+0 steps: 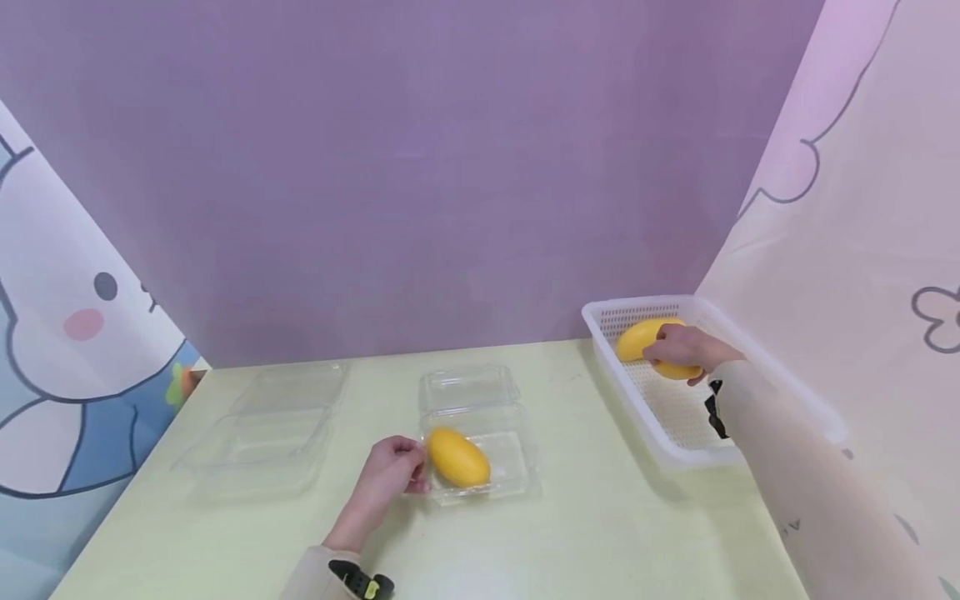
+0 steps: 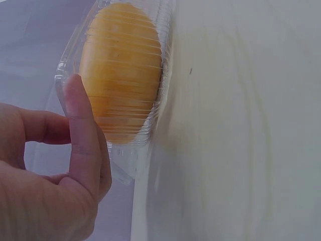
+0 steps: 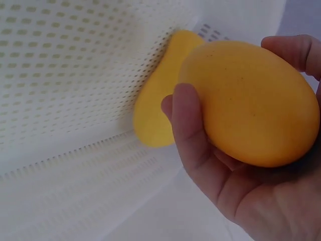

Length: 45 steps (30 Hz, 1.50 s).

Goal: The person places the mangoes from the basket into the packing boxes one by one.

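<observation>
My left hand [image 1: 390, 471] pinches the left rim of a small clear plastic clamshell box [image 1: 517, 462], whose lid lies open toward the back. One yellow mango [image 1: 457, 457] lies tilted inside that box; the left wrist view shows the same mango [image 2: 120, 70] through the ribbed plastic wall. Over at the right, my right hand [image 1: 688, 346] grips a second mango [image 3: 256, 105], with fingers and thumb curled round its sides. It is inside a white perforated basket [image 1: 626, 400]. Behind it, another yellow mango [image 3: 158, 108] rests in the basket, partly covered by the hand.
A larger clear plastic box [image 1: 255, 442] stands open on the left of the pale table [image 1: 600, 533]. A purple backdrop [image 1: 420, 183] rises behind the table, with printed cloth panels at both sides. The basket's raised walls surround my right hand.
</observation>
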Tool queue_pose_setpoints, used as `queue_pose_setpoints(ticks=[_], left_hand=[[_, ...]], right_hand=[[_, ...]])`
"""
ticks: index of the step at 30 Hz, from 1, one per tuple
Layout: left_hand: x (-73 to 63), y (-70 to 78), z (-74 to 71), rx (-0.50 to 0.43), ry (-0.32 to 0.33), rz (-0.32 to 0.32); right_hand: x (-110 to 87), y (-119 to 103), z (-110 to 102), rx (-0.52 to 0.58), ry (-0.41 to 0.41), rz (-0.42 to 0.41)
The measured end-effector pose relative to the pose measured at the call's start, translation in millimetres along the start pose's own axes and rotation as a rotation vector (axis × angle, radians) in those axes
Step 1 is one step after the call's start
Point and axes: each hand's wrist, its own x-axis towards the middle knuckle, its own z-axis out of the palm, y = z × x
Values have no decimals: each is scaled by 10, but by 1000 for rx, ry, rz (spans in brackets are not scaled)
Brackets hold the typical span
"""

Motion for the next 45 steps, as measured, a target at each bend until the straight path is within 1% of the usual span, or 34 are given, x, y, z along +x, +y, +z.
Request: queue_pose_setpoints(ticks=[4, 7, 11, 16, 21, 26, 33, 37, 40, 43, 45], left_hand=[[0, -4, 10, -7, -6, -3], [4, -4, 4, -8, 3, 1], [7, -7, -8, -8, 5, 4], [-11, -28, -28, -4, -9, -1], [-29, -44, -46, -14, 1, -5], [-18, -37, -32, -22, -4, 4], [2, -16, -2, -12, -3, 13], [16, -19, 3, -9, -7, 21], [18, -17, 7, -12, -9, 29], [11, -8, 9, -13, -10, 26], [4, 1, 7, -13, -11, 23]], right_hand=[[-47, -89, -13, -8, 18, -39], [-70, -162, -12, -18, 31, -64], [-104, -237, -4, -22, 40, -82], [-196, -326, 20, -2, 67, -95], [-287, -463, 37, 3, 102, -139], [-370, -592, 24, -28, 139, -167], [-488, -735, 0, -23, 181, -190], [-564, -826, 2, -34, 215, -208], [-615, -888, 24, -55, 259, -224], [-663, -938, 86, -63, 307, -248], [-692, -963, 145, -50, 329, -272]])
